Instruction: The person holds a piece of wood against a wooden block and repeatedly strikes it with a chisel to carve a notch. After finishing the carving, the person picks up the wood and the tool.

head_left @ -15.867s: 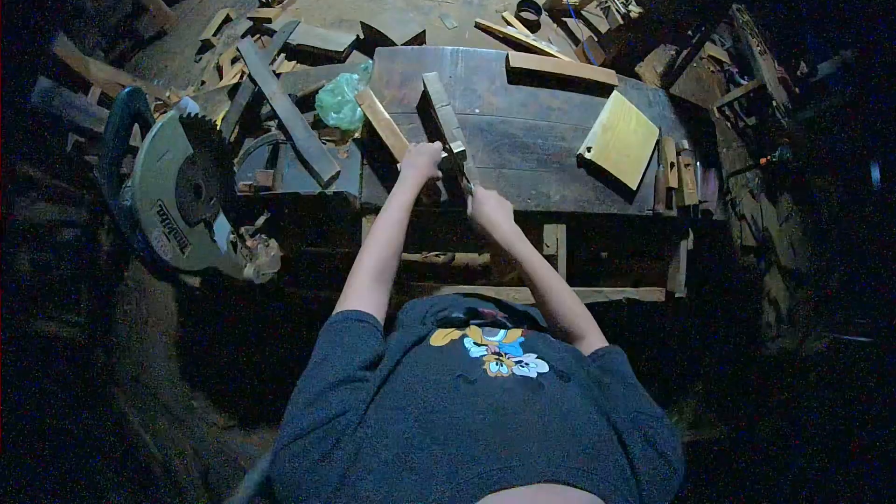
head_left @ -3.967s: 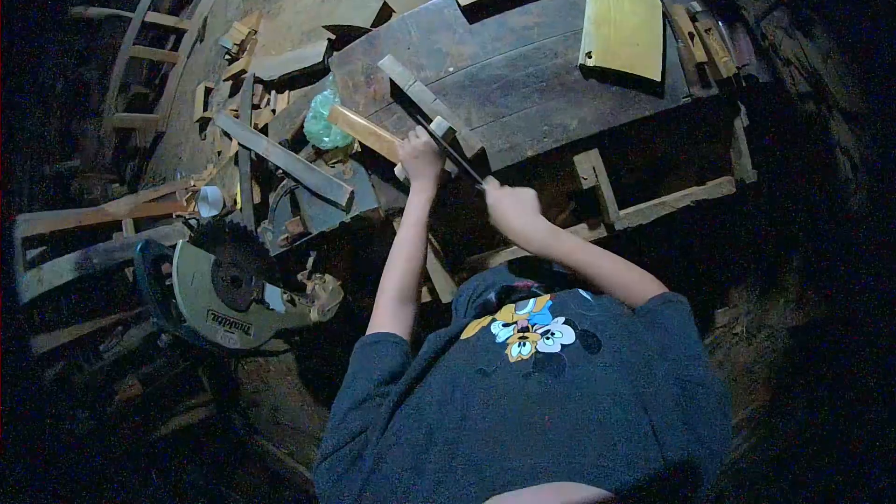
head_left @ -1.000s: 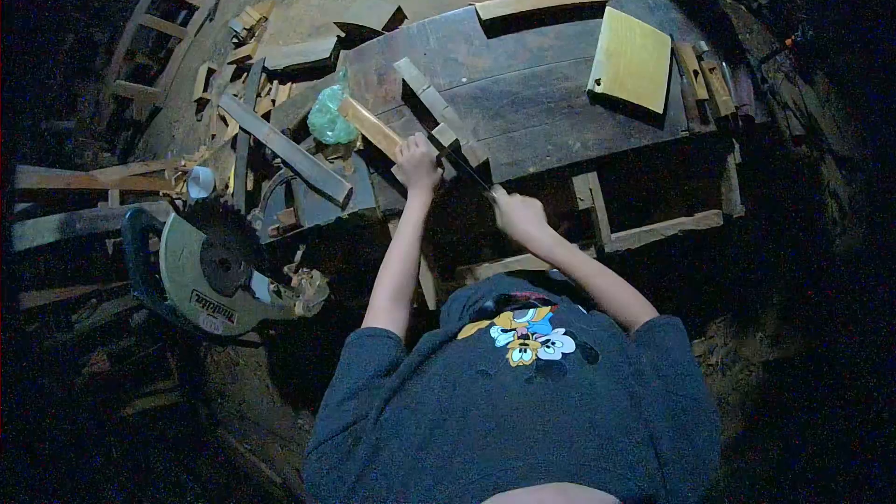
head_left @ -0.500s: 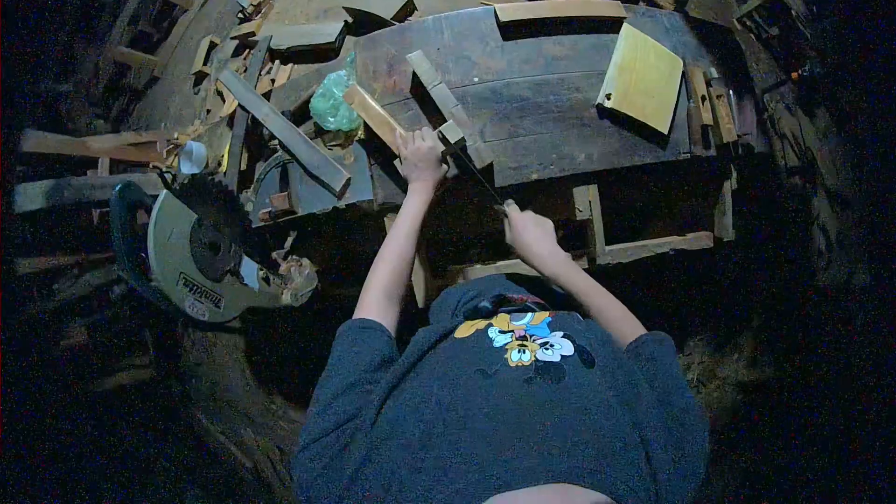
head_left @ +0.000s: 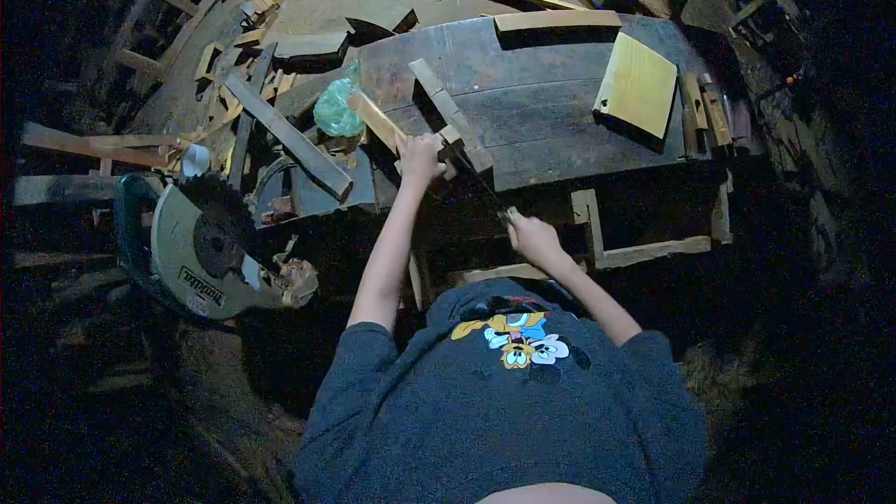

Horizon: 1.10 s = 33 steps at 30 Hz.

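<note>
The right hand, fingers closed round the saw, has drawn back from the desk edge, so cutting goes on, while the left hand clamps its fingers on the strip there.

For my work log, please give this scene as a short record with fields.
Left hand: grips the wood strip at the table edge
Right hand: holds the saw, blade slanting toward the strip
On table: yellow board
Beside table: green bag, power saw
</note>
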Tool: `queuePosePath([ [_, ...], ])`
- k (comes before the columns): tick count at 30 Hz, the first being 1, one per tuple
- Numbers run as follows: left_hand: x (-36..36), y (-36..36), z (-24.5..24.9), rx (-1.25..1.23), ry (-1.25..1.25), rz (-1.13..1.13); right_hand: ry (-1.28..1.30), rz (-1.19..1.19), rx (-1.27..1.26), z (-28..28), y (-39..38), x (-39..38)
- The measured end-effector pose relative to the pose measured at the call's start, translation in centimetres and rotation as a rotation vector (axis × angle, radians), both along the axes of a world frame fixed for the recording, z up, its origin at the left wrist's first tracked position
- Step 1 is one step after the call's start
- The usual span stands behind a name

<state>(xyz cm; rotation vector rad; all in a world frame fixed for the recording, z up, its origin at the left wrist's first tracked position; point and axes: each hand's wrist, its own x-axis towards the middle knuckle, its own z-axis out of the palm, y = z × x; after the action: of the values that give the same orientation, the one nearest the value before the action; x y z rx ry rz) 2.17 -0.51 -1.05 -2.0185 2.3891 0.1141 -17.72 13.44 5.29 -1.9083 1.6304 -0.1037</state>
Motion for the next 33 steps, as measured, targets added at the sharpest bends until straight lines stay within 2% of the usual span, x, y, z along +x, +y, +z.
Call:
queuePosePath([
  [2,-0.1,0.0,-1.0,0.201,0.118,-0.156,-0.004,-0.003,0.054,1.1,1.5,-1.6],
  [3,-0.4,0.3,-1.1,0.224,0.163,-0.202,-0.015,-0.011,0.11,1.6,1.7,-1.9],
  [6,-1.3,0.9,-1.5,0.249,0.191,-0.108,-0.016,-0.045,0.064,2.8,1.8,-2.5],
  [8,-1.1,0.8,-1.6,0.023,0.368,-0.07,-0.014,-0.052,0.041,2.5,1.2,-2.2],
  [9,-1.0,0.6,-1.1,0.019,0.37,-0.074,-0.016,-0.051,0.017,2.3,0.7,-1.9],
  [11,-0.4,0.0,0.0,0.221,0.357,0.012,0.023,-0.042,0.036,1.8,-0.4,-1.0],
  [12,-0.5,0.3,1.7,0.166,0.202,-0.038,0.037,-0.019,0.001,1.1,-0.8,-0.6],
  [15,-0.7,1.0,2.5,0.052,0.085,-0.056,0.051,0.005,-0.063,0.6,-1.4,0.7],
  [18,-0.6,0.9,1.1,0.015,0.131,0.035,0.099,-0.023,-0.125,0.8,-1.2,1.2],
  [24,-0.3,0.3,0.5,0.007,0.16,0.027,0.122,-0.051,-0.032,1.0,1.2,0.1],
  [27,-0.3,0.5,1.4,0.043,0.117,-0.048,0.027,-0.061,-0.146,0.0,-1.8,1.5],
  [30,-0.2,0.4,1.7,0.055,0.06,-0.071,0.005,-0.058,-0.15,-2.6,-6.9,4.8],
  [33,-0.1,-0.1,1.6,0.069,0.061,-0.04,0.021,-0.068,-0.187,-3.1,-7.7,5.6],
])
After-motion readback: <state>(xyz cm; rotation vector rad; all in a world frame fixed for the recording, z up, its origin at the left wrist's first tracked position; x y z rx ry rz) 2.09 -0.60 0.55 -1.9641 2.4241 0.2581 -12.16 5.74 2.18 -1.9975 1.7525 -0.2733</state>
